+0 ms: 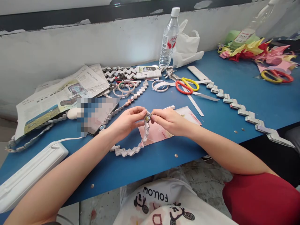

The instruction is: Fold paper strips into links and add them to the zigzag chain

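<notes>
A zigzag chain of folded newspaper strips (pixel 143 142) curves down from my fingers to the blue table and loops back to the left under my forearm. My left hand (pixel 132 118) pinches the chain close to its upper end. From the other side my right hand (pixel 168 121) grips the same end between thumb and forefinger, so both sets of fingertips nearly meet there. Any separate strip between the fingertips is too small to make out. Beneath the hands lies a pink printed sheet (pixel 154 132), partly covered by them.
Red-and-yellow scissors (pixel 187 86) lie among paper strips beyond my hands, near tape rolls (pixel 160 86) and a water bottle (pixel 169 39). Newspapers (pixel 67 90) and a white power strip (pixel 32 175) are left. Another folded chain (pixel 242 111) stretches right. Coloured paper (pixel 253 50) lies far right.
</notes>
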Motion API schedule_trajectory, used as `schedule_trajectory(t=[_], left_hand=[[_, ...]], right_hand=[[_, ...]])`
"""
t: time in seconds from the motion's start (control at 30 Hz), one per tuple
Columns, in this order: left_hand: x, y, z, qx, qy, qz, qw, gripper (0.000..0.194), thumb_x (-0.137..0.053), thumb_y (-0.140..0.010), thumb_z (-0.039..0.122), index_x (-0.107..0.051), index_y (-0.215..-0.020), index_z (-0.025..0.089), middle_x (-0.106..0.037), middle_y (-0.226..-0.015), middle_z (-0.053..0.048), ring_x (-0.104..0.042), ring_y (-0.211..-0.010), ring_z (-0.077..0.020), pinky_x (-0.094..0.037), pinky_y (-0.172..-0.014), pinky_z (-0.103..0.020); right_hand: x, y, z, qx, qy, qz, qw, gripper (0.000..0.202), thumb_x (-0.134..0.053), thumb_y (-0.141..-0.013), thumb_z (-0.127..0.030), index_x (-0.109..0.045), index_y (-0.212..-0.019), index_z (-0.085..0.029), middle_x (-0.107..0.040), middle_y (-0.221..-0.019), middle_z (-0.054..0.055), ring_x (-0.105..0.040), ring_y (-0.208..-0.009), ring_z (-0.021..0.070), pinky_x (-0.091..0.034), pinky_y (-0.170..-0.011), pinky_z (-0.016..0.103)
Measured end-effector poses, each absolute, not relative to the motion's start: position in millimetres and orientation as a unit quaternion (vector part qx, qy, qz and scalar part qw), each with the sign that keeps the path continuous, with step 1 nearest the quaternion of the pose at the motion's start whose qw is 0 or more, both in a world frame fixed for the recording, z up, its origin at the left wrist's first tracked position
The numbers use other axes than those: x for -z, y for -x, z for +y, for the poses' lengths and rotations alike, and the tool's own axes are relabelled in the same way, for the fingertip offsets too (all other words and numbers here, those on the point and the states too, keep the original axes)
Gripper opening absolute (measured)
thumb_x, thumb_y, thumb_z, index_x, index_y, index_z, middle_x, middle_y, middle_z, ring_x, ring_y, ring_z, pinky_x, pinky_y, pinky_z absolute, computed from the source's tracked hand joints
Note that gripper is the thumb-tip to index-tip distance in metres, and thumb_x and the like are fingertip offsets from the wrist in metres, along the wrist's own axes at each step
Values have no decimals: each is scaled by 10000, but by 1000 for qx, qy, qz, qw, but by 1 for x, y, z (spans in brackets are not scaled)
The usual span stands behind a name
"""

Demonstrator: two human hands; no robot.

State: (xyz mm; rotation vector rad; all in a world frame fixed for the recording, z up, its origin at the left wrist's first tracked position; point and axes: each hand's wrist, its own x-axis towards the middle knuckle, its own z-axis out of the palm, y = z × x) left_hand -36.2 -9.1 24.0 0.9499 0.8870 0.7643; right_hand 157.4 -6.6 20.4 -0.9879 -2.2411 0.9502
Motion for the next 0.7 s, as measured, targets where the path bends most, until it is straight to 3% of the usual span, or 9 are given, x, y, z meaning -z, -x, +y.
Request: schedule_trajectory(t=[0.3,0.7], left_hand=[[-26,35,-13,-362,-433,400,722,217,-770,-754,333,-646,-792,160,-648,-759,10,-633,-696,-100,-514,-727,-248],[-29,34,-13,-342,-428,424,721,282,-828,-662,355,-652,-780,168,-619,-779,8,-608,-718,-111,-522,-756,-288]], right_hand=[[-19,-159,-7,-339,343,-837,259,246,-381,-917,-251,-540,-742,-181,-551,-617,-25,-455,-551,102,-308,-570,242],[-18,-162,-5,-371,321,-832,260,247,-398,-878,-256,-429,-641,-197,-441,-544,-42,-410,-525,99,-302,-544,242]])
